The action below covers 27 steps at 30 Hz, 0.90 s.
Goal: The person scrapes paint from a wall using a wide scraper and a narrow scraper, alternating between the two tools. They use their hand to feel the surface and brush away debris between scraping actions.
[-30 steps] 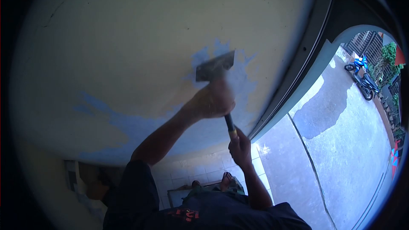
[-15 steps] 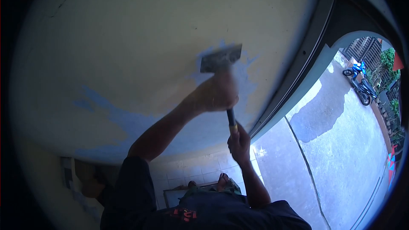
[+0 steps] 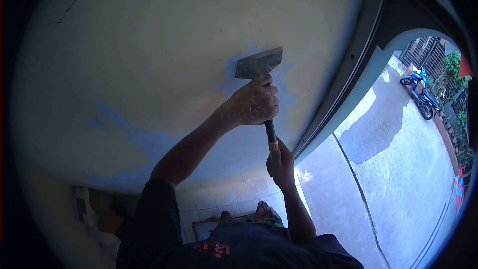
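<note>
A long-handled scraper with a wide, flat grey blade lies against the pale wall. My left hand, speckled with pale bits, is wrapped round the scraper just below its blade. Lower down, my right hand grips the dark handle near its yellow band. Around the blade is a bluish patch with jagged edges where the wall's cream surface is gone. Another bluish area spreads across the lower left of the wall.
To the right runs a dark frame beside the wall. Beyond it are a paved yard with a wet patch, a blue motorbike, a fence and plants. My feet are over a platform above floor tiles.
The blade has shifted very slightly upward on the wall, with my left hand moving up along with it. My left hand was blurred before and is sharp now. My right hand has barely moved.
</note>
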Motion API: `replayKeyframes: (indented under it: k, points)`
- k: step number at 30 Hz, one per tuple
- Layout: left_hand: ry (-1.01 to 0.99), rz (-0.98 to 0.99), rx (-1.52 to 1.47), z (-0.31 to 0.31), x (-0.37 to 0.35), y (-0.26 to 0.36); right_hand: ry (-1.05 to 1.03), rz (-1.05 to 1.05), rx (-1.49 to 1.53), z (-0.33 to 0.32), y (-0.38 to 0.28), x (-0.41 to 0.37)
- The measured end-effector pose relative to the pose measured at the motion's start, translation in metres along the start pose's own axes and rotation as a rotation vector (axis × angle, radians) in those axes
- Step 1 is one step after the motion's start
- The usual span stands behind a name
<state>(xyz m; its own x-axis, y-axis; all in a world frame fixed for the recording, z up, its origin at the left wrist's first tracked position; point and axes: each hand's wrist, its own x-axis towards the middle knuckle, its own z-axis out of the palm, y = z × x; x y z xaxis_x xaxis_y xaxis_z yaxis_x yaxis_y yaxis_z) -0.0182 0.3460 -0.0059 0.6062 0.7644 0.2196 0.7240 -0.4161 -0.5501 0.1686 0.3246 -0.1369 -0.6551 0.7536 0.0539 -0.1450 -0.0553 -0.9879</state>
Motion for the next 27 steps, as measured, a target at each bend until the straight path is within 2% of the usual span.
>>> replayKeyframes:
  k: [1,3,5,7,11,12,14,16,17,19,21,23,24,27]
  points:
    - [0.001,0.0,-0.003,0.005,-0.003,0.006,0.009,-0.013,-0.005,-0.001,-0.001,-0.001]
    - [0.026,0.067,0.046,0.031,-0.015,0.03,0.013,0.127,0.046,0.0,0.034,-0.025]
    - [-0.063,0.017,-0.125,0.049,-0.031,0.058,-0.004,0.273,0.071,0.005,0.051,-0.046]
    - [-0.068,-0.002,-0.182,0.058,-0.041,0.063,-0.009,0.296,0.062,0.009,0.059,-0.045]
    - [-0.091,0.031,-0.099,0.064,-0.043,0.054,-0.064,0.259,0.09,0.015,0.059,-0.033]
    - [-0.082,0.021,-0.088,0.062,-0.038,0.047,-0.037,0.188,0.032,0.013,0.054,-0.021]
    - [0.06,0.002,0.109,0.036,-0.02,0.019,0.001,0.097,-0.033,0.005,0.03,-0.005]
    - [0.122,-0.009,0.044,0.004,0.0,-0.011,0.005,0.031,-0.031,-0.001,-0.011,0.016]
    - [0.121,-0.01,0.041,0.0,0.002,-0.008,0.011,0.01,-0.015,-0.002,-0.02,0.019]
    - [-0.016,0.035,0.095,-0.007,0.014,-0.01,0.05,-0.044,0.034,0.0,-0.008,0.008]
    - [0.006,0.114,0.117,0.014,0.012,0.018,0.079,0.03,0.077,0.0,0.024,-0.015]
    - [-0.067,0.087,-0.014,0.042,-0.002,0.045,0.045,0.174,0.092,0.0,0.029,-0.038]
    - [-0.094,0.054,-0.051,0.053,-0.01,0.054,0.042,0.164,0.094,0.0,0.035,-0.039]
    - [-0.101,0.062,-0.044,0.058,-0.011,0.05,-0.008,0.227,0.083,-0.004,0.046,-0.029]
